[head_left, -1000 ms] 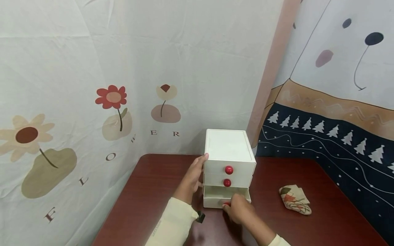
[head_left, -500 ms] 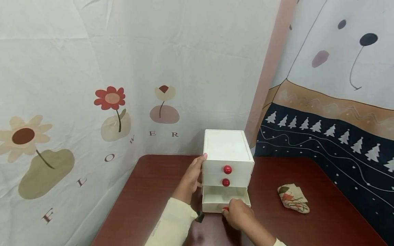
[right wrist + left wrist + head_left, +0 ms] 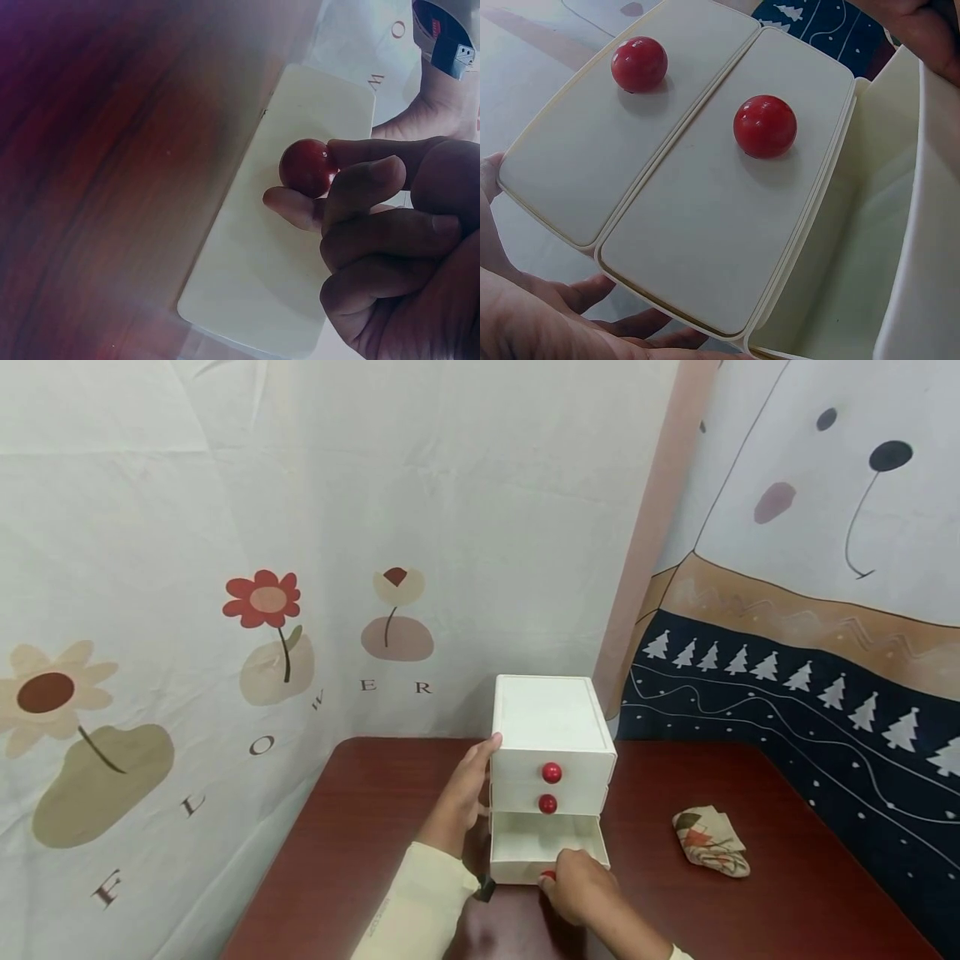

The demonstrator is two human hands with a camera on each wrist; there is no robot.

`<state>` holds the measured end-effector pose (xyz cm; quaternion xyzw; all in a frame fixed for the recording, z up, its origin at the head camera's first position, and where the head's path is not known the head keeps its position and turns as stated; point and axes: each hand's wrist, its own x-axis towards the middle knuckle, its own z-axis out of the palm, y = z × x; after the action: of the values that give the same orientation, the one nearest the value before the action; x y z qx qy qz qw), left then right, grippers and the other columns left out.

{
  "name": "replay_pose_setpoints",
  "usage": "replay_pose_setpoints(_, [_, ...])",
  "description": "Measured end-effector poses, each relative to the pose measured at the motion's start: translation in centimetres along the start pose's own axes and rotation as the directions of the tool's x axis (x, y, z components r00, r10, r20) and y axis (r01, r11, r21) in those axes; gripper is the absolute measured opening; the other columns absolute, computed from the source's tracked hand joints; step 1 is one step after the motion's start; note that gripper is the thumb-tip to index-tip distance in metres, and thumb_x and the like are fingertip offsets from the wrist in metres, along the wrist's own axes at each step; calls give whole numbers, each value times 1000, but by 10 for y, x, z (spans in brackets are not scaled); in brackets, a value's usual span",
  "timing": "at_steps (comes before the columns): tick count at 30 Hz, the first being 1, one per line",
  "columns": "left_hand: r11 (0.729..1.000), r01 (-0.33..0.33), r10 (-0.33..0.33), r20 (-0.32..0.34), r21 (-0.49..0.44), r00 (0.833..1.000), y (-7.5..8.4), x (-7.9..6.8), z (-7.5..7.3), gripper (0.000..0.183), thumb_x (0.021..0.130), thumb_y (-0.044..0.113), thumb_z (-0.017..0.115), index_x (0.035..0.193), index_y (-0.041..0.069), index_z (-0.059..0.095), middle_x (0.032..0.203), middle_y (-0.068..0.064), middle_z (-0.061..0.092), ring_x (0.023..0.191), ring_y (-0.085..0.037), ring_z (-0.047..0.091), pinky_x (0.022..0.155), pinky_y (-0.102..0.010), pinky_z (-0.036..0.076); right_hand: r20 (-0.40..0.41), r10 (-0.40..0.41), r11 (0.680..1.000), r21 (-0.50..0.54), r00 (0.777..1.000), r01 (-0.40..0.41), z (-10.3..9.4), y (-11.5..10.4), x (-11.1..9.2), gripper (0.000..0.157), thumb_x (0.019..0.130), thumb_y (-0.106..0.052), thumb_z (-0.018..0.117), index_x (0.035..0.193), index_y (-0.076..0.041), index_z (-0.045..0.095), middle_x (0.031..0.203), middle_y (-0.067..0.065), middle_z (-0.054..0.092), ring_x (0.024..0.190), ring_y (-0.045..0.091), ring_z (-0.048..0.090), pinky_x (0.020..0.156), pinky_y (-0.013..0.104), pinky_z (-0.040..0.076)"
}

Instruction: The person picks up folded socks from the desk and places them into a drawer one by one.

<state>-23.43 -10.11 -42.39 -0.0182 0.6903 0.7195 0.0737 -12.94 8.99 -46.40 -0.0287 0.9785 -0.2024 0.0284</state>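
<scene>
A small white drawer cabinet [image 3: 555, 714] with red ball knobs stands on the table. Its bottom drawer [image 3: 516, 872] is pulled out, and the inside that shows is bare. My right hand [image 3: 585, 887] pinches the bottom red knob [image 3: 306, 168] between thumb and finger, the other fingers curled in the right wrist view. On the cabinet's left side my left hand [image 3: 463, 793] rests, thumb near the top front edge and fingers spread along the side wall. The upper knob [image 3: 639, 64] and middle knob [image 3: 765, 126] sit on two closed drawers in the left wrist view.
A folded patterned cloth [image 3: 711, 842] lies to the right of the cabinet on the dark red wooden table [image 3: 382, 802]. Behind the table hangs a pale printed curtain [image 3: 480, 527], with a dark tree-patterned part [image 3: 795, 727] at right.
The bottom drawer has slid further out toward me, with my right hand pulling on its knob. My left hand has stayed on the cabinet's side. The head view has shifted slightly.
</scene>
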Motion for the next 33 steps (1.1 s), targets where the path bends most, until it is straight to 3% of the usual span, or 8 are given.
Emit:
replay_pose_setpoints(11, [1000,17,-17,-16,-13,1000,0,1,-1,94,98,76,60,165,13,39,168,-24,42,156,-58,37,104,-93,36,54,23,998,-62,998,-20,-3,1,-6,48,91,-41,89,67,-16,57,77,6,63,68,21,57,63,45,52])
replay_pose_setpoints(17, [1000,19,-19,-19,-24,1000,2,2,-2,94,99,75,61,165,13,39,169,-24,40,158,-59,34,105,-93,35,48,-31,999,-39,998,33,-17,10,-11,51,90,-37,90,57,-17,56,64,0,59,61,17,52,57,40,46])
replay_pose_setpoints(22, [1000,10,-10,-12,-25,1000,1,1,-2,93,100,74,60,165,12,38,168,-26,40,157,-58,35,105,-93,35,8,-62,998,29,998,61,-31,22,-16,45,91,-33,89,60,-19,61,64,-4,58,60,14,51,55,35,39])
replay_pose_setpoints(27, [1000,7,-7,-11,-19,1000,-1,1,-1,93,99,75,60,165,12,39,167,-26,41,155,-58,37,104,-93,36,-27,-22,995,92,999,24,-48,38,-18,28,92,-34,88,72,-20,75,72,-7,66,67,13,55,59,36,42])
replay_pose_setpoints(33, [1000,8,-8,-9,-13,1000,1,1,-1,94,98,76,60,165,13,39,168,-24,41,156,-58,37,104,-93,37,-65,22,994,113,998,-14,-64,68,-14,21,95,-35,85,83,-19,81,75,-6,69,70,13,57,62,36,45])
